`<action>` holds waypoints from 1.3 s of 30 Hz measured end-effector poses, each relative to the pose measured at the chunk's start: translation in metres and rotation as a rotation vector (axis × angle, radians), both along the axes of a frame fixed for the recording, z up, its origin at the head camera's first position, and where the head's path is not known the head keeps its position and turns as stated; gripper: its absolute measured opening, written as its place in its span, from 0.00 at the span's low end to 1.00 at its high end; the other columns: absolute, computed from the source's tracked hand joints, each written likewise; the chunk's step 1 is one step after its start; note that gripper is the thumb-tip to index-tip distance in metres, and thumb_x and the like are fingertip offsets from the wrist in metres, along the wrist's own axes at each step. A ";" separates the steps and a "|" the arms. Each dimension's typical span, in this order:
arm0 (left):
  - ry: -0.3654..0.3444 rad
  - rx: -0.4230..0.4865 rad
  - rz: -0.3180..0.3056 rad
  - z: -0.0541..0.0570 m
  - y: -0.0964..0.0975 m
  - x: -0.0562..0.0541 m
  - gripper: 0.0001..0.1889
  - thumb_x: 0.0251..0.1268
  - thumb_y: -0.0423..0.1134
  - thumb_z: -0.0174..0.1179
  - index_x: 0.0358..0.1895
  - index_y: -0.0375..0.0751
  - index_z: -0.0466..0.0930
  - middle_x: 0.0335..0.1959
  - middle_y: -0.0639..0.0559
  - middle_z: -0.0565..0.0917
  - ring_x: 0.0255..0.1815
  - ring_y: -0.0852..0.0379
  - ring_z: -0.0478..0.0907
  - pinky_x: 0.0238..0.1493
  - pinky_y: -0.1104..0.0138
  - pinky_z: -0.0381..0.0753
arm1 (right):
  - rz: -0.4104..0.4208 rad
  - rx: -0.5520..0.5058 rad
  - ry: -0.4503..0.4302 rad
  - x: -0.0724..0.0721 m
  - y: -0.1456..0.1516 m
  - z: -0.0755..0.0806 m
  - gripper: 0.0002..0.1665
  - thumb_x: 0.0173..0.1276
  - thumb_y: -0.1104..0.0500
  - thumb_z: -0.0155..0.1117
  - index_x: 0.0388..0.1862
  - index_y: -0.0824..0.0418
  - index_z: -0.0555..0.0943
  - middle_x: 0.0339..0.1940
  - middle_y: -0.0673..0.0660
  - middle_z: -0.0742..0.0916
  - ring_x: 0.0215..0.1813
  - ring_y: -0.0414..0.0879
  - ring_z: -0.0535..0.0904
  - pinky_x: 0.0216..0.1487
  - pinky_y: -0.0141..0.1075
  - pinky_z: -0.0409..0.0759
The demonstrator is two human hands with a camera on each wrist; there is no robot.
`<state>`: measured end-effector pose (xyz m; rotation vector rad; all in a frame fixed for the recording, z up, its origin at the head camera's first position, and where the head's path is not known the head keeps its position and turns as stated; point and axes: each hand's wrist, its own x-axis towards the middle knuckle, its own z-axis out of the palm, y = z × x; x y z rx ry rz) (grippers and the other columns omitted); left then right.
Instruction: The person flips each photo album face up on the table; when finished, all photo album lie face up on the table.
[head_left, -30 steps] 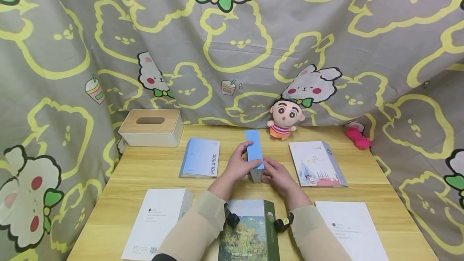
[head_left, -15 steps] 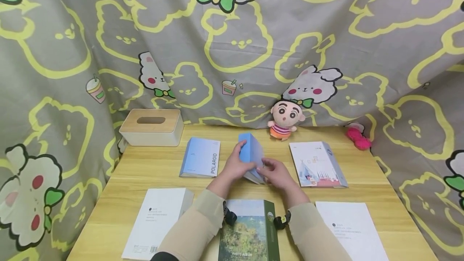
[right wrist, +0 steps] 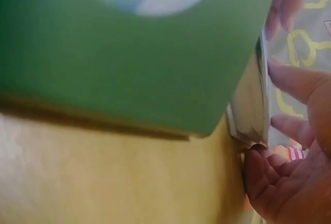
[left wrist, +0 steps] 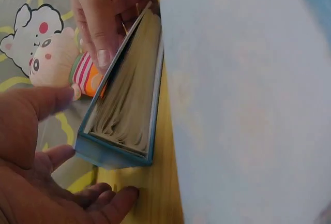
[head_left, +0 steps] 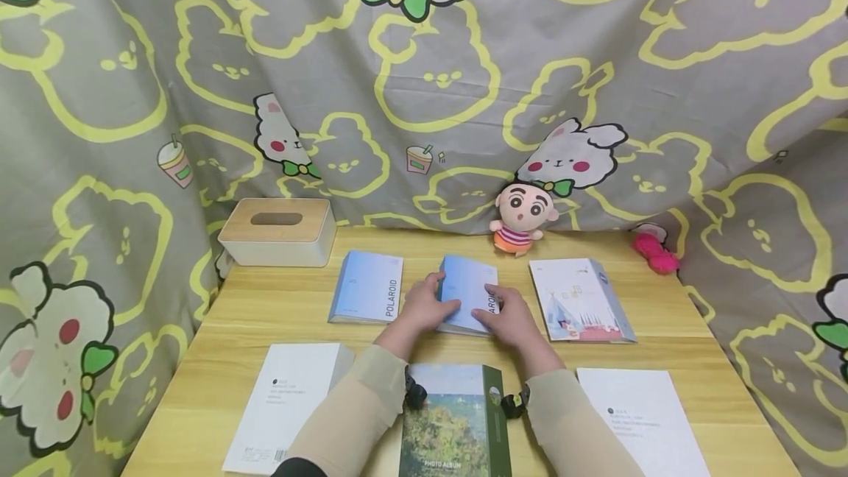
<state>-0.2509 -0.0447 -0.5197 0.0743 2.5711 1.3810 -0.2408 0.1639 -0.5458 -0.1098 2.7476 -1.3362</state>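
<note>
A light-blue photo album [head_left: 467,287] lies cover up on the table [head_left: 411,350], mid-row in the head view. My left hand [head_left: 420,306] is at its spine side, thumb toward the cover. In the left wrist view that hand's fingers [left wrist: 116,203] are spread apart near the blue spine [left wrist: 114,151], and the page edges [left wrist: 126,87] show. My right hand [head_left: 515,321] holds the opposite edge. In the right wrist view its thumb and a finger touch the cover while the others curl at the edge [right wrist: 258,177]. A matching POLAROID album [head_left: 364,287] lies to the left.
A white illustrated album [head_left: 576,300] lies to the right. A green-spined photo album [head_left: 450,418] sits below my wrists, between two white books, left [head_left: 291,403] and right [head_left: 639,418]. Behind are a tissue box [head_left: 278,234], a doll [head_left: 522,216] and a pink plush [head_left: 656,252].
The blue album stood on edge, spine up; it has tipped to the right and now lies flat, cover up. My left hand has loosened from the spine; my right hand has stayed at the right edge.
</note>
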 end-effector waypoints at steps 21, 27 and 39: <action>0.029 -0.049 0.052 0.006 0.012 0.001 0.37 0.65 0.41 0.74 0.77 0.42 0.72 0.74 0.32 0.72 0.73 0.35 0.71 0.73 0.45 0.72 | 0.003 -0.085 -0.055 0.003 0.015 0.012 0.37 0.75 0.55 0.71 0.77 0.69 0.72 0.72 0.73 0.78 0.69 0.67 0.77 0.69 0.59 0.76; 0.225 -0.046 0.183 0.025 0.032 -0.003 0.26 0.65 0.41 0.72 0.65 0.41 0.82 0.67 0.38 0.74 0.68 0.39 0.72 0.69 0.48 0.74 | -0.046 -0.156 -0.034 0.006 0.038 0.037 0.34 0.78 0.58 0.67 0.76 0.72 0.71 0.69 0.74 0.79 0.63 0.68 0.80 0.53 0.51 0.87; 0.085 0.019 0.010 0.061 0.113 -0.011 0.44 0.68 0.49 0.72 0.81 0.43 0.59 0.74 0.37 0.70 0.70 0.41 0.75 0.69 0.51 0.76 | -0.180 -0.057 0.060 -0.003 0.117 0.066 0.33 0.80 0.57 0.64 0.74 0.75 0.71 0.68 0.77 0.79 0.65 0.70 0.79 0.64 0.56 0.80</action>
